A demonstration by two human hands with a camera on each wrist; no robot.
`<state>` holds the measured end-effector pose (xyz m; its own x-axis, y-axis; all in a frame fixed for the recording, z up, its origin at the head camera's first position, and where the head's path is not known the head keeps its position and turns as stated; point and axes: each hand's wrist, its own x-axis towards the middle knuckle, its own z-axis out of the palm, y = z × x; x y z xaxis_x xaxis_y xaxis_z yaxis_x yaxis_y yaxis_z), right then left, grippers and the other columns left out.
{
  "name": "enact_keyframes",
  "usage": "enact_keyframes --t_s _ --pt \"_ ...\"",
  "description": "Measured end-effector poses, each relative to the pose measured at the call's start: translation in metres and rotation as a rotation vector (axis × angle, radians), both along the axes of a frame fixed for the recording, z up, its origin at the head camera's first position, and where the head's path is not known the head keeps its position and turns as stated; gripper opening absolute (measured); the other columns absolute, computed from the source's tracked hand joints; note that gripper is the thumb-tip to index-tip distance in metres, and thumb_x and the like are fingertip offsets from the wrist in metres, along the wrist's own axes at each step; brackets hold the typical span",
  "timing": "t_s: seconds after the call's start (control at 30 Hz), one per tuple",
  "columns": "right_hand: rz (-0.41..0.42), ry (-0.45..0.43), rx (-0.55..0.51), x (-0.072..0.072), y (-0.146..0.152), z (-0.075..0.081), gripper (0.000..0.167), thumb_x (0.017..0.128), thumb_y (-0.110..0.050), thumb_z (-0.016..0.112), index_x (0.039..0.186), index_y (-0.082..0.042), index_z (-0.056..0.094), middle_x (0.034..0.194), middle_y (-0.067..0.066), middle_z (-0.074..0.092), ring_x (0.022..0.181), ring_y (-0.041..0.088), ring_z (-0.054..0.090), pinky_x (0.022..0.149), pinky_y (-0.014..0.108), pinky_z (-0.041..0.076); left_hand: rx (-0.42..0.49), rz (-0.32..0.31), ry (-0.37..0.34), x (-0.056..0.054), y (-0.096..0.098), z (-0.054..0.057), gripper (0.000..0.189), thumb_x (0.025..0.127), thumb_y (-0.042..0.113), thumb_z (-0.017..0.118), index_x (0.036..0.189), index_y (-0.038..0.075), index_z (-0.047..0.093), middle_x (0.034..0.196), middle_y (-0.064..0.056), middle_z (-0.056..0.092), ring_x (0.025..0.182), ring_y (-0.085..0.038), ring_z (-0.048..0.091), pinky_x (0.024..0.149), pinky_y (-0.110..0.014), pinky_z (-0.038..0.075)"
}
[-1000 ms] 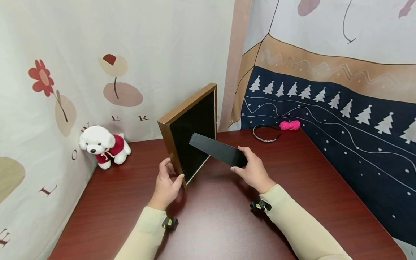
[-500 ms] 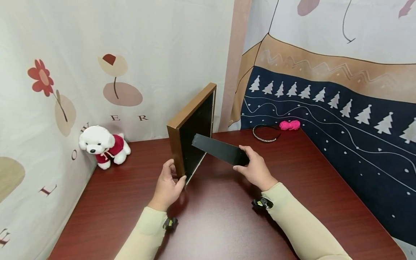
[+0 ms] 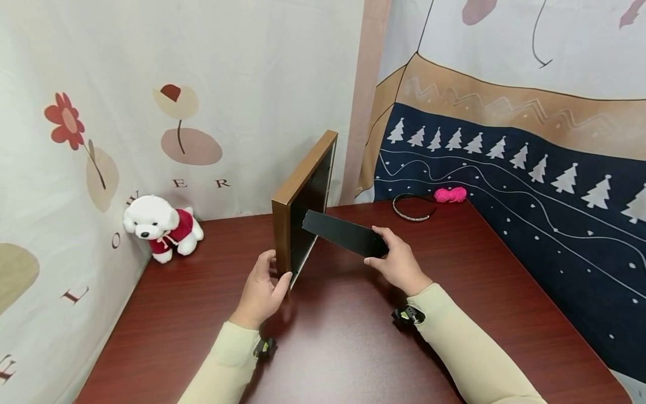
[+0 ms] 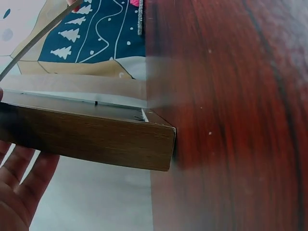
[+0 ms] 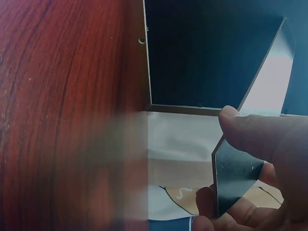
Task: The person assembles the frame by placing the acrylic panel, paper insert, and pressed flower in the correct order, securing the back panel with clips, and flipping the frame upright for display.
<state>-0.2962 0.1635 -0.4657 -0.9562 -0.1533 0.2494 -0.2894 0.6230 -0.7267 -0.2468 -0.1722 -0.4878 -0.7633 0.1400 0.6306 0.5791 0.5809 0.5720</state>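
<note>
A picture frame (image 3: 305,171) with a brown wooden edge and black back stands upright on the table, its back turned to the right. My left hand (image 3: 259,294) grips its near side edge low down, thumb on the back side and fingers on the other. From the back sticks out a flat black easel leg (image 3: 343,233). My right hand (image 3: 401,266) pinches the leg's free end between thumb and fingers. In the right wrist view the leg (image 5: 236,175) slants across the dark back panel (image 5: 202,57). The frame's front is hidden.
A white plush dog (image 3: 161,227) in a red top sits at the back left. A headband (image 3: 411,217) and a pink yarn bundle (image 3: 450,194) lie at the back right. Printed cloths hang behind and beside the dark red table (image 3: 343,342).
My left hand has swung the frame's near edge to the right, so the back appears narrower. The easel leg and my right hand have shifted slightly right.
</note>
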Motion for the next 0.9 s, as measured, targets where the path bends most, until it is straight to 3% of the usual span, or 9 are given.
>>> enact_keyframes --t_s 0.13,0.23,0.37,0.5,0.6,0.8,0.9 --pt "0.003 0.000 -0.006 -0.001 0.002 0.000 0.084 0.085 -0.012 0.089 0.157 -0.012 0.046 0.156 0.018 0.054 0.135 0.036 0.057 0.112 0.055 0.047 -0.007 -0.016 0.081 -0.002 0.001 0.000 0.059 0.085 -0.009 0.077 0.136 0.000 0.047 0.102 -0.020 0.061 0.083 -0.030 0.068 0.063 -0.045 0.062" --pt "0.004 0.000 -0.006 -0.002 0.004 0.000 0.084 0.086 -0.012 0.089 0.158 -0.013 0.045 0.156 0.018 0.053 0.136 0.036 0.056 0.113 0.055 0.047 -0.021 -0.039 0.124 -0.004 0.000 0.000 0.073 0.083 -0.011 0.079 0.147 0.004 0.046 0.100 -0.018 0.062 0.081 -0.027 0.068 0.059 -0.042 0.061" --pt "0.007 -0.003 -0.003 -0.003 0.006 -0.001 0.084 0.087 -0.012 0.088 0.159 -0.013 0.045 0.157 0.019 0.052 0.137 0.037 0.056 0.113 0.055 0.047 -0.066 -0.083 0.183 -0.006 -0.001 0.000 0.103 0.082 -0.012 0.081 0.166 0.020 0.032 0.099 -0.014 0.060 0.076 -0.022 0.064 0.055 -0.031 0.056" --pt "0.010 0.001 0.002 -0.003 0.009 -0.002 0.084 0.087 -0.011 0.087 0.160 -0.013 0.044 0.157 0.019 0.052 0.131 0.035 0.058 0.109 0.055 0.049 -0.139 -0.104 0.276 -0.009 -0.002 -0.002 0.118 0.081 -0.010 0.083 0.171 0.033 0.019 0.093 -0.011 0.054 0.072 -0.017 0.053 0.056 -0.021 0.048" --pt "0.007 -0.004 0.012 -0.005 0.010 -0.003 0.084 0.088 -0.011 0.086 0.160 -0.014 0.044 0.157 0.017 0.052 0.123 0.034 0.059 0.105 0.053 0.052 -0.178 -0.114 0.329 -0.010 -0.002 -0.002 0.116 0.083 -0.005 0.083 0.171 0.033 0.018 0.088 -0.010 0.052 0.071 -0.013 0.044 0.058 -0.021 0.042" --pt "0.002 -0.024 0.027 -0.008 0.014 -0.006 0.084 0.089 -0.012 0.086 0.162 -0.017 0.043 0.158 0.016 0.051 0.122 0.033 0.059 0.105 0.053 0.052 -0.253 -0.106 0.366 -0.010 -0.002 -0.001 0.075 0.107 0.027 0.061 0.170 0.034 0.021 0.084 -0.007 0.049 0.067 -0.008 0.028 0.056 -0.025 0.034" --pt "0.001 -0.041 0.033 -0.010 0.015 -0.008 0.084 0.089 -0.013 0.085 0.162 -0.018 0.042 0.158 0.016 0.051 0.126 0.034 0.058 0.108 0.054 0.051 -0.289 -0.080 0.387 -0.010 -0.001 -0.001 0.080 0.101 0.020 0.071 0.168 0.031 0.029 0.080 -0.004 0.044 0.066 -0.008 0.023 0.056 -0.025 0.029"
